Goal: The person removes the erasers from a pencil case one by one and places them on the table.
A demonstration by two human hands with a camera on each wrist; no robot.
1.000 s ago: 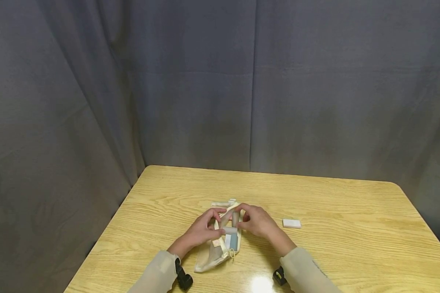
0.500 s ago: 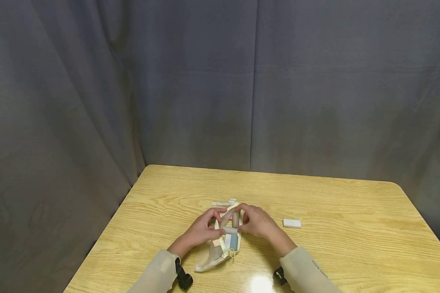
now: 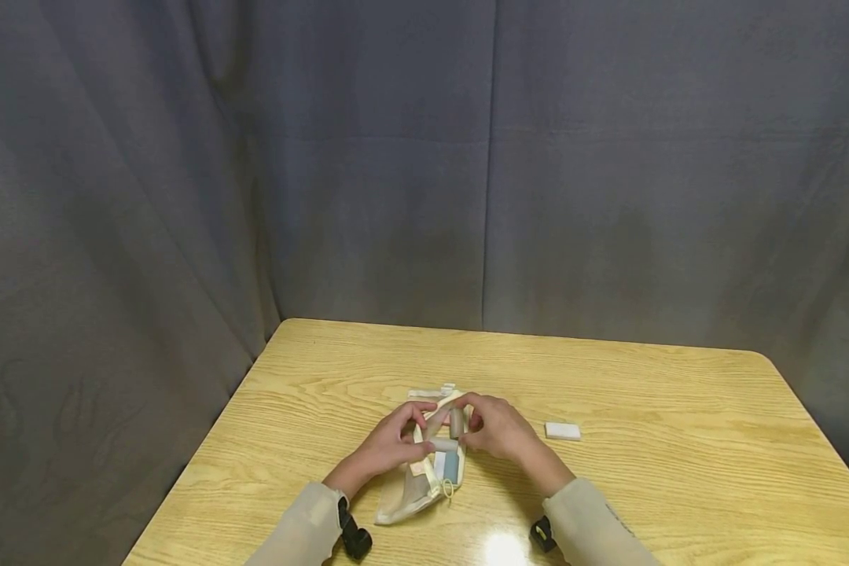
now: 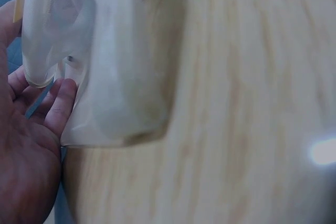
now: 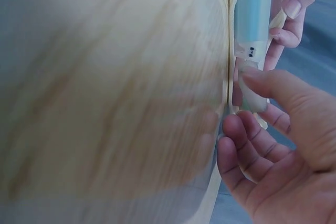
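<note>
A see-through drawstring pouch [image 3: 405, 497] with cream edging lies slantwise on the table, its mouth spread between both hands. My left hand [image 3: 385, 442] grips the mouth's left edge; in the left wrist view the sheer cloth [image 4: 118, 72] hangs beside the fingers. A short whitish piece [image 3: 444, 445] shows at the left thumb tip. My right hand [image 3: 497, 428] holds a small frosted cylinder [image 3: 456, 424] at the opening, the thumb resting on it in the right wrist view. A light blue item [image 5: 251, 17] with a white end and black marks lies in the pouch.
A flat white block [image 3: 562, 431] lies on the wooden table [image 3: 679, 456], right of the right hand. A cord loop [image 3: 448, 489] hangs from the pouch's near end. Grey curtains [image 3: 368, 196] stand behind the table and along its left side.
The frosted cylinder by the right fingers has shifted slightly to the right, and the right thumb sits a little lower. The left hand and pouch have stayed in place.
</note>
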